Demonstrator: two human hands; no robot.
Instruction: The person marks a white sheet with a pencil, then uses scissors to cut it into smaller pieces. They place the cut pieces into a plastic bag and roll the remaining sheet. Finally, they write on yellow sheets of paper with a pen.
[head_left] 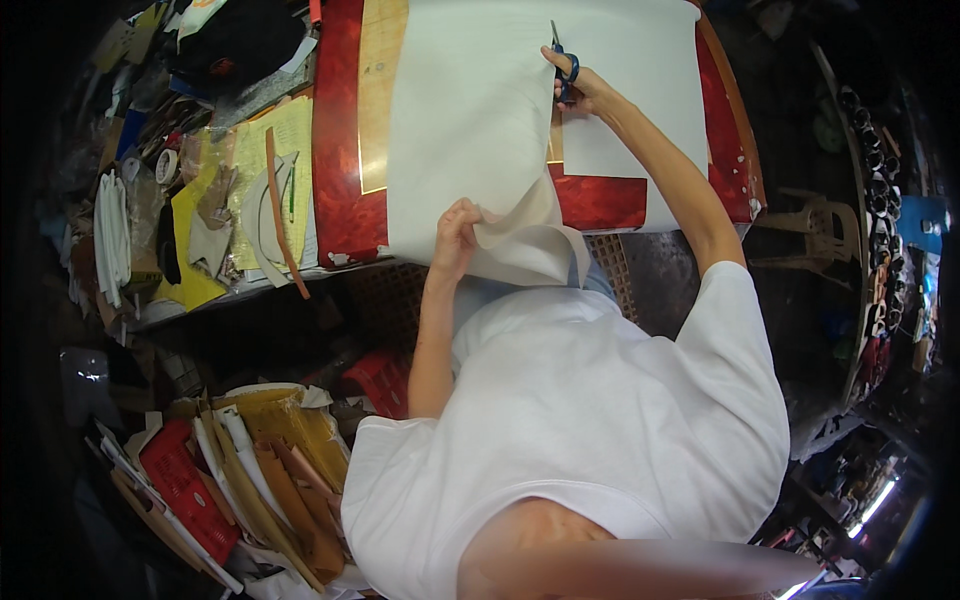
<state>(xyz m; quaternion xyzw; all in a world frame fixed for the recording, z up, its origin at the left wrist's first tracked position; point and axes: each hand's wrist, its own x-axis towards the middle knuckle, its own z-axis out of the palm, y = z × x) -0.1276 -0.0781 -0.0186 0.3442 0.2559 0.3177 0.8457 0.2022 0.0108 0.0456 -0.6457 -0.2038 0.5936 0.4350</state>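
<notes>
A large off-white sheet [470, 120] covers much of the table, cut lengthwise from the near edge up to a pair of blue-handled scissors [567, 72]. My right hand [582, 88] is closed round the scissors' handles, with the blades pointing away to the far side. Close to the table's near edge, my left hand [458, 232] pinches the left part of the sheet, whose cut edge is lifted and curls over. The right part [640, 100] lies flat. Whether the sheet is fabric or synthetic leather, I cannot tell.
Beneath the sheet is a red tabletop [345, 215] with a wooden board [375, 130] let in. On the left, a cluttered bench holds yellow paper [268, 150], a brown strip [280, 210] and a tape roll [167, 166]. A plastic chair [815, 230] stands right; rolled materials [270, 480] fill the lower left.
</notes>
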